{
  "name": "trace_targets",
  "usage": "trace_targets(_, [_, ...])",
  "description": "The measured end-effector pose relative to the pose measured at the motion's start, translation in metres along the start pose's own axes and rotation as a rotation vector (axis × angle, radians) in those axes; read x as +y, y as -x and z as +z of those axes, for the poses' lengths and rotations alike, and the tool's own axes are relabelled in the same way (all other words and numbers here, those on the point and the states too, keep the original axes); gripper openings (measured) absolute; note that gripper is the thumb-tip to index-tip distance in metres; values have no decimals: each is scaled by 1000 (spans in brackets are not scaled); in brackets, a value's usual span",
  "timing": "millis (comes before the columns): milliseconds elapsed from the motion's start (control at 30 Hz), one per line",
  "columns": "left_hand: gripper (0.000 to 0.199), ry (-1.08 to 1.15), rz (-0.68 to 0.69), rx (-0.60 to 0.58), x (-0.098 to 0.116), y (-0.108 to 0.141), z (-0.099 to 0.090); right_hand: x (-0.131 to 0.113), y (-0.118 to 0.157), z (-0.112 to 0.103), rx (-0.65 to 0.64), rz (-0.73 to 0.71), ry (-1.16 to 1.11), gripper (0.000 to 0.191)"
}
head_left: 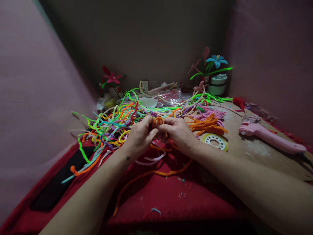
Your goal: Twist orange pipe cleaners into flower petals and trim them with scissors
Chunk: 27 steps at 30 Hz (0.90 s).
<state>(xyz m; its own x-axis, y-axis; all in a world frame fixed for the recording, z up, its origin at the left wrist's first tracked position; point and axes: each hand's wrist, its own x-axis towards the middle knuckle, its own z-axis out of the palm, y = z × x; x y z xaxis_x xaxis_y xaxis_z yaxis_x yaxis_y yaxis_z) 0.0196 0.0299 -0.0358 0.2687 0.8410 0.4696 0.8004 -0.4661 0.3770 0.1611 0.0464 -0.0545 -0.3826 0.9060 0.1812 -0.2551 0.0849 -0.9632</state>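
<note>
- The left hand [141, 133] and right hand [180, 133] meet above the near edge of the colourful heap of fuzzy stems [113, 125].
- Between them is a small looped orange piece [158, 120]; the fingers of both hands are pinched together on it, their tips partly hidden.
- A long orange strand [156, 172] curves across the red surface [195, 199] below the hands.
- Just beyond the right wrist lies an orange bundle [211, 126], with pink stems [217, 112] behind it.
- A tape roll [223, 143] lies flat beside the right forearm; a pink tool [274, 137] lies farther right on a brown board [234, 163].
- To the left, a flat black object [57, 186] lies partly beneath stems.
</note>
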Motion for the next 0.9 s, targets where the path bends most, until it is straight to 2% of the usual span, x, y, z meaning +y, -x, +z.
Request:
trace_targets(233, [6, 65, -35, -26, -1, 0, 1, 3, -2, 0, 59, 13, -54, 15])
trace_targets(533, [27, 294, -58, -170, 0, 0, -2, 10, -5, 1, 58, 68, -277, 21])
trace_targets(700, [33, 181, 32, -176, 2, 0, -6, 10, -6, 1, 49, 99, -291, 20])
trace_targets(900, [26, 0, 115, -137, 1, 1, -6, 11, -7, 0, 41, 111, -285, 21])
